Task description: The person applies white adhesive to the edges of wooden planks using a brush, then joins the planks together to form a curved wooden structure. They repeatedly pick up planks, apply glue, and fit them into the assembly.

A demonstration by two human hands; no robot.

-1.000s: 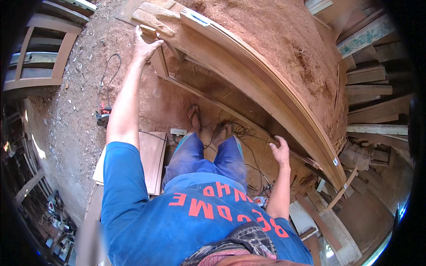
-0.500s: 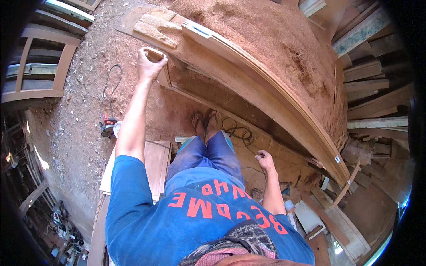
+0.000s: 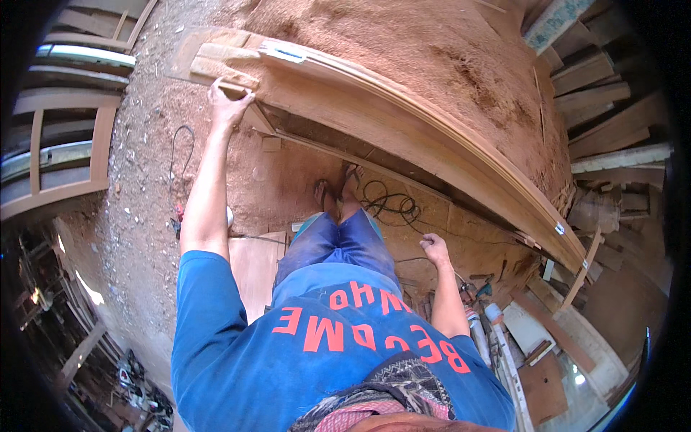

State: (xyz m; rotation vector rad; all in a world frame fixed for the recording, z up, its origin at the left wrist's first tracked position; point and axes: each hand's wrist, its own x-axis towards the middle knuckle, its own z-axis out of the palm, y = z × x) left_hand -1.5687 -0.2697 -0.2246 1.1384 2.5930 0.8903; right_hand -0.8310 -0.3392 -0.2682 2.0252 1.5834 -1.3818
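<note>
My left hand [image 3: 229, 106] is stretched far forward and grips the end of a wooden piece [image 3: 258, 119], beside the far-left end of a long wooden plank [image 3: 403, 137]. Thumb and fingers close over that end; the rest of the piece runs down from it toward the ground. Pale wood offcuts [image 3: 224, 63] lie on the plank's end just beyond my fingers. My right hand [image 3: 435, 249] hangs in the air at my right side, fingers curled in and nothing seen in them. A black cord [image 3: 392, 204] lies coiled on the ground beyond it.
Long moulded strips [image 3: 461, 133] lie along the plank, with a sawdust heap [image 3: 461, 50] behind. Timber is stacked at the right [image 3: 594, 101]; wooden frames [image 3: 68, 144] stand at the left. A red power tool [image 3: 178, 216] lies near my left forearm. A flat board [image 3: 255, 270] is beside my legs.
The view has shifted. My left hand, still on the wooden piece, is closer to the pale offcuts on the plank. My right hand stays at my side, fingers curled.
</note>
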